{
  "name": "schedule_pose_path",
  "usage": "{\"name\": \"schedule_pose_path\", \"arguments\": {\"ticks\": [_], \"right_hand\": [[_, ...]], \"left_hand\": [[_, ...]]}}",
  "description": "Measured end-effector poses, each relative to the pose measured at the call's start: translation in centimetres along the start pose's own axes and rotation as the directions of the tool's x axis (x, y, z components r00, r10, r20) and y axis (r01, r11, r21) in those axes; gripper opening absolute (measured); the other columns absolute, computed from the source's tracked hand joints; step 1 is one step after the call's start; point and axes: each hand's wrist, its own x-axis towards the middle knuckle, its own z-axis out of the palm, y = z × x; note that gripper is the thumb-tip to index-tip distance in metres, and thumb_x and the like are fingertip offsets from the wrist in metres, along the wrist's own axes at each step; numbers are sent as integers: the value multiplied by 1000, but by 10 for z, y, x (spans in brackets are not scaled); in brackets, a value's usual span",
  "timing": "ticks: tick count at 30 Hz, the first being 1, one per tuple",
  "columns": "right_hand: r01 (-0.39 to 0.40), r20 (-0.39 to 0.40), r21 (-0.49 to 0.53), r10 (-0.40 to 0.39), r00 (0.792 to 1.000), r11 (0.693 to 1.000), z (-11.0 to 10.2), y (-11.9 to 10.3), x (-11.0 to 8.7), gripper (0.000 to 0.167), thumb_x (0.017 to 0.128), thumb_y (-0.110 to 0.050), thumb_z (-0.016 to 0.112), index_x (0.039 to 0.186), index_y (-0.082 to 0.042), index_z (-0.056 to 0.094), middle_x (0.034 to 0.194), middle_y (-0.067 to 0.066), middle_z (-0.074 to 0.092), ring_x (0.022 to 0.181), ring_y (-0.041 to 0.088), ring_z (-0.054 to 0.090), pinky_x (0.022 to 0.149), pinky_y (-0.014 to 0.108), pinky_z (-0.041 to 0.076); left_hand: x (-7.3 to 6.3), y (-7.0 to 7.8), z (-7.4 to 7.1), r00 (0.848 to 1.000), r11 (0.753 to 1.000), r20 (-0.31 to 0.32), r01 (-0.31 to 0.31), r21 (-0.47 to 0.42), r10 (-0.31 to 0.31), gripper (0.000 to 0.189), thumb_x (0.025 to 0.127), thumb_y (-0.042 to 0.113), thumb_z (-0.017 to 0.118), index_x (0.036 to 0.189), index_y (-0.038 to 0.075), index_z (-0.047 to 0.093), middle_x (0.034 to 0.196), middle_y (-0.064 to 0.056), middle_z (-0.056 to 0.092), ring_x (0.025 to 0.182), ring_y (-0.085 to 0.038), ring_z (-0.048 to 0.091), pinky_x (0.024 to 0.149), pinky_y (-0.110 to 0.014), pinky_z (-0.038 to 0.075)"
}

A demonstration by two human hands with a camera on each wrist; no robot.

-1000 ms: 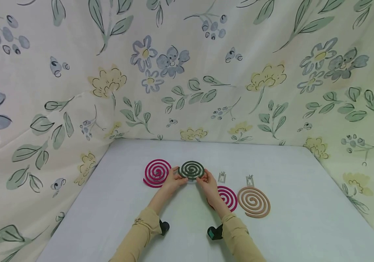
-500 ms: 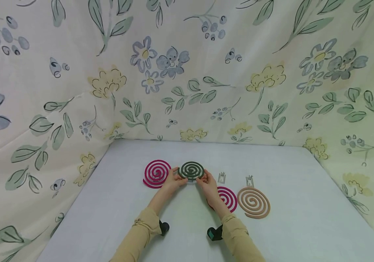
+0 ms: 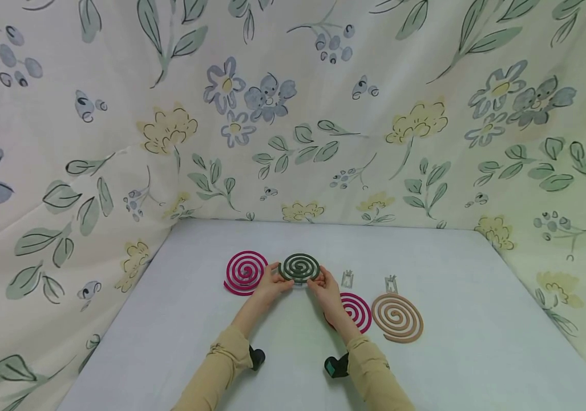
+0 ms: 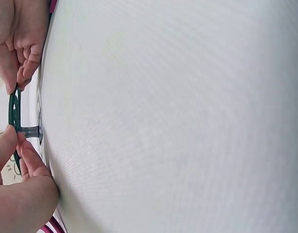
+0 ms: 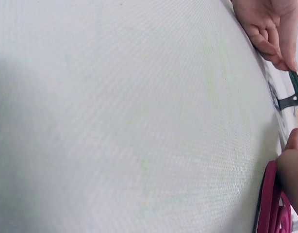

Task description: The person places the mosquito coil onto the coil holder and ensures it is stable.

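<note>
A dark green mosquito coil (image 3: 299, 266) lies between the two hands, roughly level above the table. My left hand (image 3: 271, 284) pinches its left edge between thumb and fingers. On the opposite edge, my right hand (image 3: 326, 287) pinches the coil the same way. Seen from the left wrist, a small metal stand (image 4: 30, 131) rises from the table to the coil's underside. To the left is a magenta mosquito coil (image 3: 247, 271), close beside the left hand, with a bit of metal showing through its rings. Another magenta coil (image 3: 370, 313) is partly hidden by the right forearm.
A tan mosquito coil (image 3: 397, 315) lies to the right of the second magenta one. Behind these two are a flat metal stand (image 3: 347, 278) and another metal stand (image 3: 391, 283). Floral cloth (image 3: 303, 160) hangs behind the white table (image 3: 477, 342).
</note>
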Motion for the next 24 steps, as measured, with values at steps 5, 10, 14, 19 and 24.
{"name": "schedule_pose_path", "arguments": {"ticks": [5, 10, 14, 19, 24], "right_hand": [[5, 6, 6, -5, 1000, 1000, 0, -1, -1, 63, 88, -2, 60, 142, 8, 30, 96, 6, 47, 80, 7, 44, 66, 12, 40], [12, 24, 35, -13, 1000, 999, -1, -12, -8, 63, 87, 1, 60, 141, 13, 29, 96, 10, 47, 79, 8, 44, 64, 11, 39], [13, 30, 36, -14, 999, 999, -1, -26, -18, 61, 88, 4, 58, 140, 16, 28, 98, 15, 47, 80, 9, 44, 65, 11, 39], [12, 32, 33, -13, 999, 999, -1, -27, -18, 61, 88, 4, 57, 140, 15, 28, 98, 16, 47, 80, 10, 44, 65, 10, 39], [9, 25, 42, -10, 1000, 999, -1, -11, -7, 63, 88, 2, 60, 141, 13, 28, 97, 11, 47, 80, 8, 44, 65, 11, 40]], "left_hand": [[-1, 1, 0, 1000, 1000, 5, -3, 7, 3, 74, 86, -4, 62, 143, -7, 14, 80, -1, 58, 72, -3, 52, 68, -15, 44], [1, -1, 0, 1000, 1000, 0, 3, 11, -3, 75, 86, -3, 63, 143, -6, 14, 78, 1, 58, 72, -2, 52, 68, -15, 45], [1, -2, 1, 1000, 1000, -2, -4, 12, 4, 74, 86, -3, 63, 142, -7, 15, 78, 1, 59, 72, -2, 52, 68, -15, 45], [1, -3, 0, 1000, 1000, 0, -17, 5, 17, 74, 85, -5, 62, 142, -7, 15, 76, 1, 58, 71, -2, 52, 68, -15, 45], [1, -2, 1, 1000, 1000, -4, -13, 3, 13, 73, 86, -5, 62, 142, -7, 15, 74, 3, 58, 70, -2, 52, 67, -15, 45]]}}
